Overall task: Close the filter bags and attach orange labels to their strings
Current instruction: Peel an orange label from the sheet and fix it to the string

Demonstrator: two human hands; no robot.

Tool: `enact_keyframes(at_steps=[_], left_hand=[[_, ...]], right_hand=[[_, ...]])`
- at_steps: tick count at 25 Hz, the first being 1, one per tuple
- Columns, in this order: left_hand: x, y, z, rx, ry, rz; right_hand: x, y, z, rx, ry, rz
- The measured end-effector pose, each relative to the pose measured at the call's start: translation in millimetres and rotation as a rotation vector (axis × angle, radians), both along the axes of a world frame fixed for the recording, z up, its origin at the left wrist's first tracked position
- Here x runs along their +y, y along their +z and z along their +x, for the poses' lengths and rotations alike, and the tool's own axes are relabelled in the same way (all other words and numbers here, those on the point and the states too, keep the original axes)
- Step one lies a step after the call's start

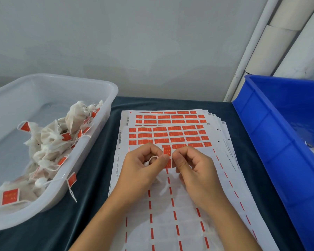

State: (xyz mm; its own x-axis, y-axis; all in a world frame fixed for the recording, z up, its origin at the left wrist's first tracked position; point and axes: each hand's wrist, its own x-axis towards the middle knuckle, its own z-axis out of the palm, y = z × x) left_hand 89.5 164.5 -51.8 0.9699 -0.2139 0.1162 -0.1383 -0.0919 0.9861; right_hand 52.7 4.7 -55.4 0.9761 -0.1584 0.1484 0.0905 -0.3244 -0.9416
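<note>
Orange label sits pinched between the left hand and right hand, just above the sticker sheet. The left hand also pinches the white string. If the string slips sideways, the label probably folds shut without catching it.

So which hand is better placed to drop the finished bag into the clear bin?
Left, probably. The left hand already grips the string, and the clear bin sits on that side.
</note>
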Motion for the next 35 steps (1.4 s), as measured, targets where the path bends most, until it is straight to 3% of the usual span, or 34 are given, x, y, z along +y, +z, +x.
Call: enact_keyframes(at_steps=[20,29,35], left_hand=[[0.1,-1.3,0.9,-0.023,-0.018,-0.002],[-2.6,-6.1,-3.5,-0.005,0.075,0.039],[0.3,-2.5,-1.1,-0.137,0.026,-0.001]], right_hand=[[-0.5,0.6,-0.2,-0.001,0.083,0.061],[-3.4,-1.2,0.7,-0.023,-0.02,0.036],[-4.5,-1.8,0.1,-0.018,0.003,-0.003]])
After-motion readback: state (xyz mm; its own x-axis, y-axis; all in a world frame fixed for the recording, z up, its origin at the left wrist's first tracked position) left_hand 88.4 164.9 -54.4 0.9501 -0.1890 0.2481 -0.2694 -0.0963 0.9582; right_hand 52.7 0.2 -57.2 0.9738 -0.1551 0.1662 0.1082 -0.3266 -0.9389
